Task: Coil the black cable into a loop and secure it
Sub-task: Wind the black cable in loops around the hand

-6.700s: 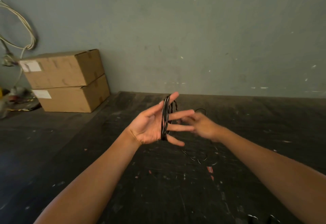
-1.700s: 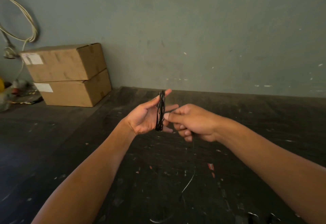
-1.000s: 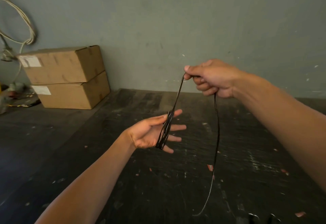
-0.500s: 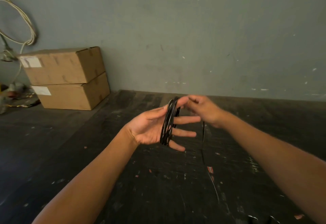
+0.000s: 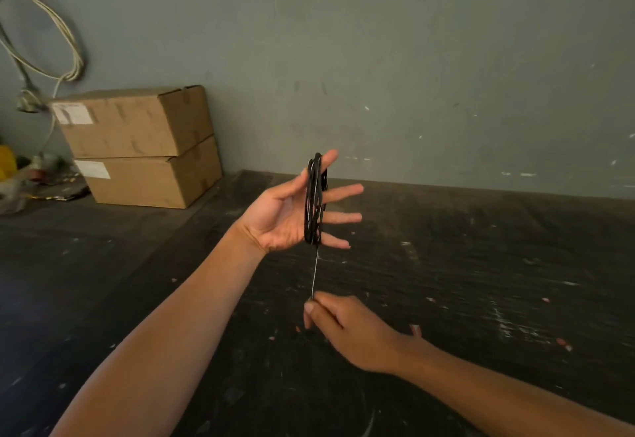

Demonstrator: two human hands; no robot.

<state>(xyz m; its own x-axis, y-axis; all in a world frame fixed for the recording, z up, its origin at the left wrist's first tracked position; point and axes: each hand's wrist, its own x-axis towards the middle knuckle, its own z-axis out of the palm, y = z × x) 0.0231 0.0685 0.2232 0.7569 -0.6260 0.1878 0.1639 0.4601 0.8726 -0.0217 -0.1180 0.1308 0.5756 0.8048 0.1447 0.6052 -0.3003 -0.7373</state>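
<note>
Currently the left hand [image 5: 285,216] is held palm-up and spread wide above the dark floor [image 5: 481,264], fingers [image 5: 343,191] splayed toward the wall. The black cable [image 5: 313,201] is wound in several turns around those fingers, the bundle standing roughly upright across them, from the forefinger at the top to the little finger at the bottom.

One free strand drops straight down from the bottom of the bundle to the right hand [image 5: 347,326], which sits directly below and nearer the camera, pinched closed on the strand between thumb and fingertips. The strand looks taut between the two hands. Whether more cable trails past the right hand cannot be told.

Judgement: winding is well along; securing is not yet done. The next turn depends on the strand's vertical line under the bundle, and the right hand is the one placed to carry it up around the fingers.

Two stacked cardboard boxes [image 5: 144,148] stand by the wall, well apart to the left.
</note>
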